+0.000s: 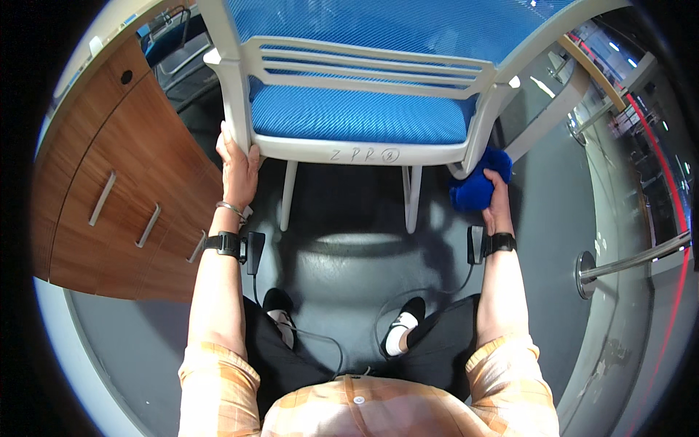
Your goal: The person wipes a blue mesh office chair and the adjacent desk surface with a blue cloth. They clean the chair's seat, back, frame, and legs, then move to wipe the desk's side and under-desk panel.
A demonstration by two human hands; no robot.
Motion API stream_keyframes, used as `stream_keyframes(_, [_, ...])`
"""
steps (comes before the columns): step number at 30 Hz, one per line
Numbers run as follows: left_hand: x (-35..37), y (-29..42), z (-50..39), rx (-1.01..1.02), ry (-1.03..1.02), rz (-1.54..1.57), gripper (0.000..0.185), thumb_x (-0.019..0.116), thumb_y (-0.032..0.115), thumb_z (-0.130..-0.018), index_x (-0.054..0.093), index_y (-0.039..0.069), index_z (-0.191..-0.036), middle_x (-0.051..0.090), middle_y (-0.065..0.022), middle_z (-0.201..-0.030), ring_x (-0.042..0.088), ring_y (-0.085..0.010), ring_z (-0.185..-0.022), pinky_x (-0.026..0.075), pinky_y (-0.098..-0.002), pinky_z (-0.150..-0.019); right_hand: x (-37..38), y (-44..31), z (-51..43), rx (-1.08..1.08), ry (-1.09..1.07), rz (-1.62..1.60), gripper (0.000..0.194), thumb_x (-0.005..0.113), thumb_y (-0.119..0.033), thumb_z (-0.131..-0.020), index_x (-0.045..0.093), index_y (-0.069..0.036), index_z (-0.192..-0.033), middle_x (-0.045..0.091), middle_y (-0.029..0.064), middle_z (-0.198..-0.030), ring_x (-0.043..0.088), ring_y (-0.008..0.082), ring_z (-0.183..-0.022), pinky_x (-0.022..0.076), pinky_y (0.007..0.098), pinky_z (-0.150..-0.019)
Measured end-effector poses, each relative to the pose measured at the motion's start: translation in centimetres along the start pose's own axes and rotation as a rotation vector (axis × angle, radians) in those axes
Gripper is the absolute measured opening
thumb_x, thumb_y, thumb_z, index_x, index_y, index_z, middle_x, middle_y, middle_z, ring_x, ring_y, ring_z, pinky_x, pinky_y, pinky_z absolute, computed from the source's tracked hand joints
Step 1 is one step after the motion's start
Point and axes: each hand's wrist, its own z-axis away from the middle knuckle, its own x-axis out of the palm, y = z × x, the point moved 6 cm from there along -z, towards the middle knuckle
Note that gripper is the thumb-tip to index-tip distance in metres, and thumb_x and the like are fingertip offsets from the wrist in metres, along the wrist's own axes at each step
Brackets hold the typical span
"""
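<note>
In front of me stands a chair with a white frame [306, 149], a blue mesh backrest [382, 33] and a blue seat [355, 112]. Handwriting marks the white crossbar at its rear. My left hand [237, 169] is wrapped around the lower left side of the frame, thumb toward me. In my right hand [497, 199] is a fluffy blue cloth [471, 194], bunched at the lower right corner of the frame. Part of the cloth lies behind the frame, so I cannot tell how far it wraps around.
A wooden cabinet [131, 191] with metal handles stands close on my left. To the right, a metal post [633, 265] runs from a round base beside a pale wall edge. A table leg [551, 120] rises beyond the chair. Cables [382, 306] from my wrist devices hang near my feet.
</note>
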Motion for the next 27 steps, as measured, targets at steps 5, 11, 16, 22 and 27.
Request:
stream_keyframes(5, [-2.1,0.3,-1.1,-0.157,0.053,-0.287,0.066,0.049,0.026,-0.097,0.015,0.01,-0.15,0.022,-0.0187,-0.148,0.028,-0.0387,-0.133,0.028,-0.0483,-0.107,1.4,-1.8,2.1,0.011,-0.102,0.123,0.028,0.065,-0.015,-0.078,0.062,-0.007,-0.105,0.065,0.0061,-0.091,0.064,0.021,-0.082,0.0534,0.0348,-0.076])
stream_keyframes(11, [-0.4,5.0,-0.5,-0.111,0.136,-0.221,0.077,0.054,0.03,-0.094,0.011,-0.007,-0.146,0.019,-0.0337,-0.145,0.019,-0.0467,-0.136,0.02,-0.0508,-0.113,2.6,-1.9,2.1,0.009,-0.105,0.168,0.032,0.065,-0.015,-0.077,0.061,-0.007,-0.108,0.065,0.0069,-0.095,0.063,0.0219,-0.085,0.0531,0.0363,-0.078])
stream_keyframes(16, [-0.9,3.8,-1.7,-0.171,0.108,-0.254,0.08,0.055,0.034,-0.093,0.011,-0.005,-0.147,0.02,-0.0318,-0.147,0.02,-0.0458,-0.138,0.021,-0.0472,-0.114,3.4,-1.6,3.3,0.098,-0.208,0.16,0.038,0.065,-0.015,-0.075,0.06,-0.007,-0.112,0.064,0.0077,-0.099,0.062,0.0227,-0.089,0.0521,0.0362,-0.081])
stream_keyframes(22, [-3.7,1.4,-2.9,-0.148,0.146,-0.367,0.064,0.05,0.034,-0.095,0.025,0.002,-0.145,0.027,-0.021,-0.148,0.031,-0.0392,-0.135,0.033,-0.0545,-0.103,5.1,0.0,6.8,0.247,-0.308,0.3,0.063,0.067,-0.016,-0.069,0.053,-0.01,-0.13,0.06,0.0102,-0.119,0.055,0.0252,-0.107,0.0416,0.0405,-0.1])
stream_keyframes(27, [-0.5,5.2,-1.6,-0.024,0.014,-0.288,0.063,0.042,0.037,-0.098,0.022,0.008,-0.15,0.021,-0.0172,-0.155,0.013,-0.0359,-0.145,0.021,-0.0583,-0.11,5.0,-0.2,7.6,0.305,-0.311,0.301,0.058,0.066,-0.013,-0.072,0.053,-0.008,-0.128,0.062,0.0118,-0.116,0.058,0.026,-0.105,0.0459,0.0422,-0.097])
